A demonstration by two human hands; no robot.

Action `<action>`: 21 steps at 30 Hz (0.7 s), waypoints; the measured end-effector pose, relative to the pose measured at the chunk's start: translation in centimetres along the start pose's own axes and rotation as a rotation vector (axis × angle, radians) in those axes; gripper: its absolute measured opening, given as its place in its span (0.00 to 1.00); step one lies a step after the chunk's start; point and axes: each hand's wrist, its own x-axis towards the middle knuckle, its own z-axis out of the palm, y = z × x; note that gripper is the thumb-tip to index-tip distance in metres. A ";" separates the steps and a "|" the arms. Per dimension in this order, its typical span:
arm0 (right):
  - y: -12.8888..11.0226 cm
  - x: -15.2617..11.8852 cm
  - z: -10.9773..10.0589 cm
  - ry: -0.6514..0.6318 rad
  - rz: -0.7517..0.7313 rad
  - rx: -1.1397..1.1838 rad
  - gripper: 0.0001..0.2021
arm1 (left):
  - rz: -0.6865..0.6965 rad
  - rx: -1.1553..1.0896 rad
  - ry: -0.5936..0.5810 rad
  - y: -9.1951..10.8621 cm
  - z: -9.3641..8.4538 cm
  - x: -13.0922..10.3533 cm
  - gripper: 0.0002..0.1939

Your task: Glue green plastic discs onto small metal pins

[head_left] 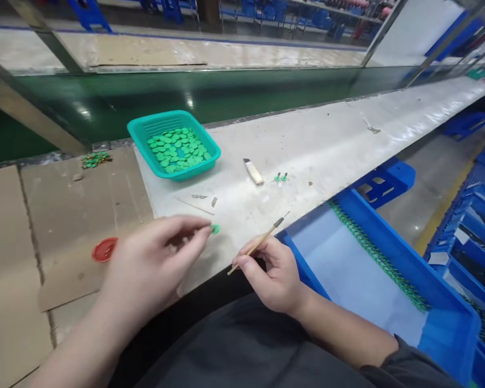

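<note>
2 hands up at the near edge of the white bench (323, 140). Left hand (157, 258): thumb and fingertips pinch a small green disc (215, 229), its rim poking out past them, above the bench. Right hand (272, 275): fingers closed round a thin wooden-handled tool (258, 245) — dark collar and fine tip angled up-right, near the bench edge. Disc and tool are apart; bench surface shows between.

Just beyond the left fingertips: a thin stick (196, 206) and small scraps. Farther out, a teal basket (186, 173) of green discs sits against the far edge. Wide gap from it to the pale-handled knife (253, 172), then 2 small green pieces (281, 177) just right of that. Bench runs on long to the right.

Left flank: red dish (105, 249) on cardboard (84, 199). Right flank: blue bin (432, 280) close to the bench edge, green pieces lined along its side.
</note>
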 end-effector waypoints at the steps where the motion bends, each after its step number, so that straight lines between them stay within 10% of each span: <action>1: 0.0 -0.3 -0.6 0.026 0.008 -0.007 0.04 | 0.021 -0.007 -0.054 0.7 1.4 2.5 0.11; 6: 0.1 -1.4 -2.4 0.104 0.033 -0.010 0.05 | 0.068 0.076 -0.246 3.4 9.8 12.7 0.07; 12: 0.0 -0.9 -3.7 0.152 0.031 -0.061 0.04 | 0.038 0.166 -0.277 4.2 15.7 16.0 0.17; 21: 0.1 -3.0 -4.3 0.151 0.115 -0.176 0.11 | 0.060 0.290 -0.284 7.5 8.4 9.3 0.08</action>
